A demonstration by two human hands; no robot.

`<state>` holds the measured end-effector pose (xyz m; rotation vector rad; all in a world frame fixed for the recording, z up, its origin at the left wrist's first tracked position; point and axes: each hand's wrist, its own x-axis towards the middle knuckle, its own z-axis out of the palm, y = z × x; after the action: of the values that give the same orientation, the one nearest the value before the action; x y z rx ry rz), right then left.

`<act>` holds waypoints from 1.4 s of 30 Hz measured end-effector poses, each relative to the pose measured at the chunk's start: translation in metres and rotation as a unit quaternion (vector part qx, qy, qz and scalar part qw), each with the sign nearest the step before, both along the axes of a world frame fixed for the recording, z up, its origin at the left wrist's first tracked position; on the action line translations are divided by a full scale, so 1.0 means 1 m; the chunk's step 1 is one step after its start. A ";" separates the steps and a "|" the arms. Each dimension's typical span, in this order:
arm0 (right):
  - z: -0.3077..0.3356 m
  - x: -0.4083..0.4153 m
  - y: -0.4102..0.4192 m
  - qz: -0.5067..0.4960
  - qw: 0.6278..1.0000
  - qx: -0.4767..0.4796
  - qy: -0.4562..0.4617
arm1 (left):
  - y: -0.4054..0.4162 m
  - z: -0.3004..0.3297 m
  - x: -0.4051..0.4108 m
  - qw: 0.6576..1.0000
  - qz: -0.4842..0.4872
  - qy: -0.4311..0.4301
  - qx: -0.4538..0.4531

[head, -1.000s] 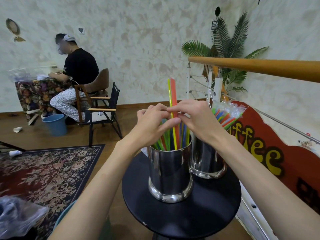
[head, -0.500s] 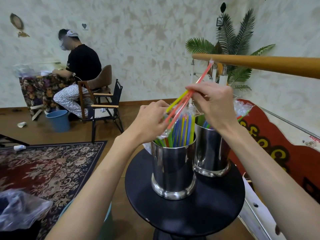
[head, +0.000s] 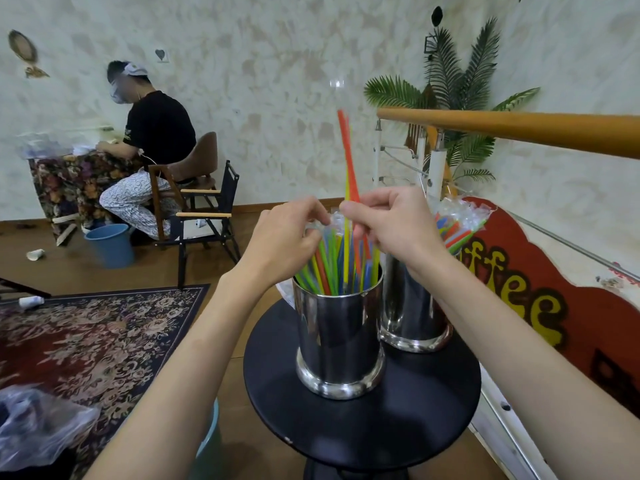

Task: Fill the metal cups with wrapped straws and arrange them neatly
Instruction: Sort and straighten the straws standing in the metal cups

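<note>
Right hand (head: 388,220) pinches red and yellow straws (head: 348,161) upright over the front cup (head: 339,337); left hand (head: 287,233) grips wrapper tops.

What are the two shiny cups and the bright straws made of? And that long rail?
Near cup and far cup: apparently polished metal, since they mirror the room and the table. Straws: likely plastic, in vivid colours, each in a clear crinkly wrapper. Handrail: looks like varnished wood, orange-brown with a soft sheen. Round table: matte black; material unclear.
</note>
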<state>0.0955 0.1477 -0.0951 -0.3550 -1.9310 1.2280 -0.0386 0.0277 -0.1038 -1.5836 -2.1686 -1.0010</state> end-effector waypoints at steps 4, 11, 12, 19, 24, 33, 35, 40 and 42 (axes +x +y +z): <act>-0.022 -0.011 0.000 -0.027 0.995 0.026 -0.098 | -0.001 0.001 0.003 0.988 -0.058 -0.128 0.071; -0.029 -0.014 -0.002 -0.040 0.957 0.186 -0.217 | 0.009 -0.002 0.011 0.986 -0.046 -0.133 0.095; -0.027 -0.012 -0.001 -0.024 0.952 0.198 -0.233 | 0.009 -0.003 0.010 0.990 -0.031 -0.105 0.091; -0.017 0.010 0.019 0.036 0.927 0.217 -0.305 | 0.009 -0.010 0.003 0.996 0.049 0.056 0.054; -0.019 0.022 0.027 0.085 0.922 0.186 -0.328 | 0.014 -0.016 0.002 0.988 0.090 0.116 -0.041; -0.020 0.021 0.026 0.086 0.939 0.105 -0.315 | 0.017 -0.020 0.008 0.980 0.098 0.158 -0.073; -0.020 0.021 0.025 0.075 0.943 0.100 -0.310 | 0.019 -0.021 0.008 0.978 0.105 0.162 -0.085; -0.019 0.022 0.024 -0.065 0.934 0.233 -0.262 | 0.021 -0.021 0.005 0.983 0.088 0.134 -0.090; -0.019 0.020 0.023 -0.109 0.928 0.254 -0.249 | 0.020 -0.020 0.004 0.987 0.070 0.115 -0.087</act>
<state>0.1159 0.1705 -0.1143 -0.6274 -2.4685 0.4806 -0.0349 0.0480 -0.1234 -1.5101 -2.2172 -0.5708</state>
